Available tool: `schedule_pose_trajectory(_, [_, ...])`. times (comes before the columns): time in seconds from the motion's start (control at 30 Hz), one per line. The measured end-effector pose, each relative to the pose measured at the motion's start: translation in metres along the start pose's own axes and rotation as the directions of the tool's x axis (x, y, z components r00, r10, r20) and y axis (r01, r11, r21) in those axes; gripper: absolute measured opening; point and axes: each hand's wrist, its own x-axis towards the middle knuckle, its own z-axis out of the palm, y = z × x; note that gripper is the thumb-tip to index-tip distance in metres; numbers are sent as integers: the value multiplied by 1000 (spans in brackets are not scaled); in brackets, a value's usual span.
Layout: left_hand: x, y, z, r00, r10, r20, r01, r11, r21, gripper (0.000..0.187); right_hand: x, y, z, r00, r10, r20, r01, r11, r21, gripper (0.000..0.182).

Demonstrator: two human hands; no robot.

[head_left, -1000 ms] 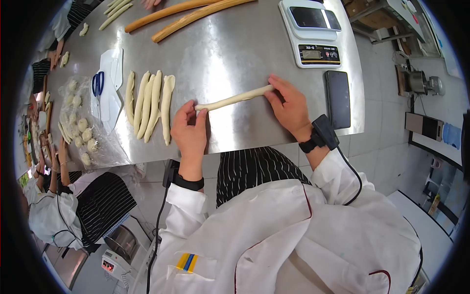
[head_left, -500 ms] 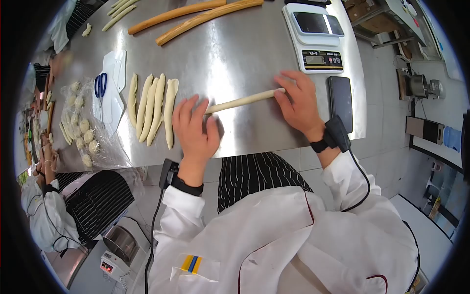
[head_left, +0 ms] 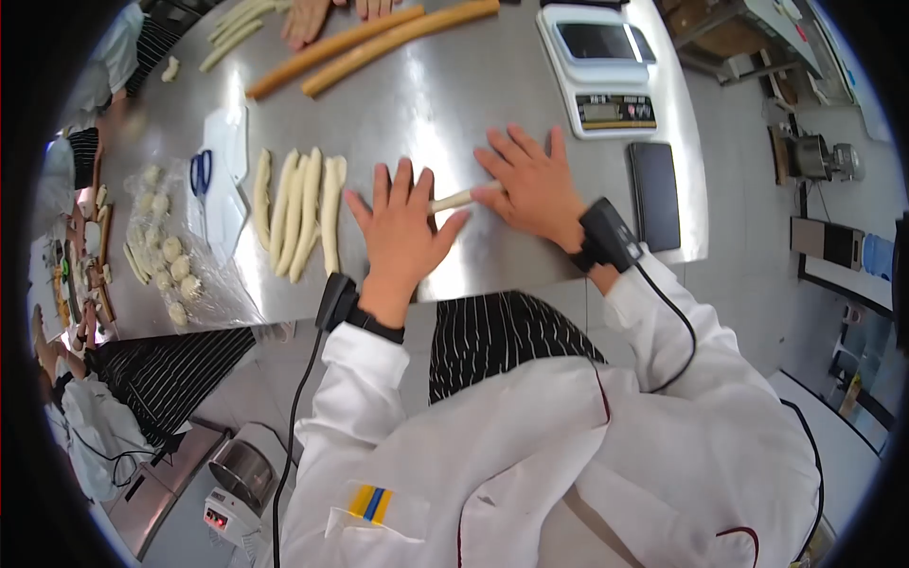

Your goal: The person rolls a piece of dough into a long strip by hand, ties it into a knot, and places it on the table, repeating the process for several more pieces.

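Note:
A thin dough rope [head_left: 451, 202] lies on the steel table, its middle showing between my hands and its ends hidden under them. My left hand [head_left: 401, 222] rests flat over the left end with fingers spread. Over the right end, my right hand [head_left: 532, 186] is also flat, its fingers apart. Just left of my left hand, several rolled dough strips [head_left: 301, 213] lie side by side. Both wrists carry black bands with cabled boxes.
Farther left are blue-handled scissors [head_left: 200, 175], a white plastic scraper [head_left: 227, 180] and dough balls [head_left: 173, 251] under plastic film. Two wooden rolling pins [head_left: 402, 47] lie at the back, near another person's hands [head_left: 308, 19]. A scale [head_left: 606, 71] and a phone [head_left: 655, 194] stand right.
My hands have come closer together over the dough rope, covering more of it, and their fingers are spread wider. Another person's hands have appeared at the far table edge.

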Motion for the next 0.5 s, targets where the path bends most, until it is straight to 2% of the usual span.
schedule_pose_trajectory(0.07, [-14,-26,-7,963,269,13,-262,946,-190,58,-10,19,-12,970,-225,90,197,947,253,55])
schedule_pose_trajectory(0.1, [-23,-34,4,956,289,49,-281,951,-129,52,-21,24,-5,960,-238,148,205,956,209,58])
schedule_pose_trajectory(0.17, [-26,-40,17,971,234,-44,-238,942,-236,33,-29,25,3,973,-231,27,220,950,221,56])
schedule_pose_trajectory(0.2, [-15,-34,12,957,283,-66,-290,946,-145,18,-34,25,13,971,-234,-42,237,938,253,51])
schedule_pose_trajectory(0.23, [-4,-24,6,965,228,131,-227,974,-22,13,-26,30,25,954,-256,-153,289,923,255,46])
schedule_pose_trajectory(0.27, [-7,-40,31,907,390,-162,-407,909,-92,11,-20,32,33,965,-234,-121,260,923,283,30])
schedule_pose_trajectory(0.3, [-6,-37,23,894,397,-207,-445,841,-308,14,-18,35,35,951,-267,-158,304,901,310,25])
schedule_pose_trajectory(0.33, [-10,-33,4,927,376,-11,-347,843,-412,24,-16,36,29,941,-306,-142,336,888,314,23])
schedule_pose_trajectory(0.37, [-12,-28,-10,910,413,-40,-385,803,-456,28,-14,40,20,951,-277,-137,308,835,457,19])
schedule_pose_trajectory(0.4, [-10,-23,-26,893,446,-58,-412,760,-503,31,-13,38,0,977,-205,-51,195,780,595,18])
schedule_pose_trajectory(0.43, [-8,-15,-52,862,506,29,-432,763,-481,32,-15,37,-14,982,-142,128,7,695,719,22])
schedule_pose_trajectory(0.47, [-11,-7,-79,823,553,133,-438,765,-472,32,-9,35,-31,981,-158,110,32,696,717,22])
schedule_pose_trajectory(0.5, [-12,8,-100,791,571,221,-461,793,-399,29,-11,35,-45,927,-192,322,-199,476,857,27])
